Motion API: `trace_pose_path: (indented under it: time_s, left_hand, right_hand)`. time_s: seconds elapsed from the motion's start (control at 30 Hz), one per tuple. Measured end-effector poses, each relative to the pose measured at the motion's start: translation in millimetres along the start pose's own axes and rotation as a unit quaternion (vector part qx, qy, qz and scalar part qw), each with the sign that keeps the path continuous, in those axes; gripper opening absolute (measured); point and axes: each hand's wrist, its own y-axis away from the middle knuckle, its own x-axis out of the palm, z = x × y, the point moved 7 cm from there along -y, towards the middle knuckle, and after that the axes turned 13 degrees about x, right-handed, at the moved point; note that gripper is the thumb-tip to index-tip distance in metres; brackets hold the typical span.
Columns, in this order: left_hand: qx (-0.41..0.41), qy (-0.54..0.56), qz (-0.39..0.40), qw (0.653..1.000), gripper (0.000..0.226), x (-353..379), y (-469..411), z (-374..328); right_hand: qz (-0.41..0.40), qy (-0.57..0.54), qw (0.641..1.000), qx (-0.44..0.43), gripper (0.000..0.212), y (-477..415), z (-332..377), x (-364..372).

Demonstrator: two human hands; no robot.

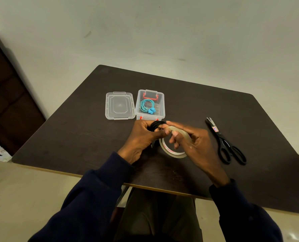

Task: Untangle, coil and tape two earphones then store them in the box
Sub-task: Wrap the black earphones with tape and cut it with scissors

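Black coiled earphone cable (156, 125), clasped in left hand (141, 137) so its loops cannot spring apart; right hand (192, 142), fingers extended, touches it, apparently to secure it.

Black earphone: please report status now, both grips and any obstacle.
Left grip holds black earphone, coiled. Right grip fingertips at the coil, hold unclear. Blue earphone already in box. Tape roll under hands; nothing blocks box.

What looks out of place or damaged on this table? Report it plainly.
Nothing stands out. The blue earphone lies coiled inside the open box, its lid flat beside it. The scissors and tape roll lie on the table, and the left hand grips the coiled black earphone.
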Motion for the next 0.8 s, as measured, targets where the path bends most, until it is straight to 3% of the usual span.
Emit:
trace_pose_path:
  time_s: [0.13, 0.33, 0.47, 0.6, 0.8]
  left_hand:
    - [-0.003, -0.023, 0.004, 1.0, 0.03, -2, -1, 0]
    - [-0.012, -0.013, -0.004, 1.0, 0.025, -2, -2, -2]
    - [-0.041, 0.041, -0.027, 0.998, 0.026, -2, -1, 5]
    - [-0.089, 0.131, -0.061, 0.985, 0.043, -2, 1, 13]
    - [-0.135, 0.17, -0.076, 0.973, 0.031, -2, 2, 20]
  right_hand:
    - [0.012, 0.02, 1.0, -0.017, 0.026, -1, -1, 1]
    - [-0.021, -0.079, 0.997, 0.009, 0.024, -3, -11, -4]
    - [-0.036, -0.098, 0.995, 0.0, 0.026, -5, -8, -7]
    - [-0.066, -0.076, 0.994, -0.04, 0.036, -1, -1, -8]
    - [-0.104, -0.08, 0.991, -0.041, 0.044, 3, -6, -10]
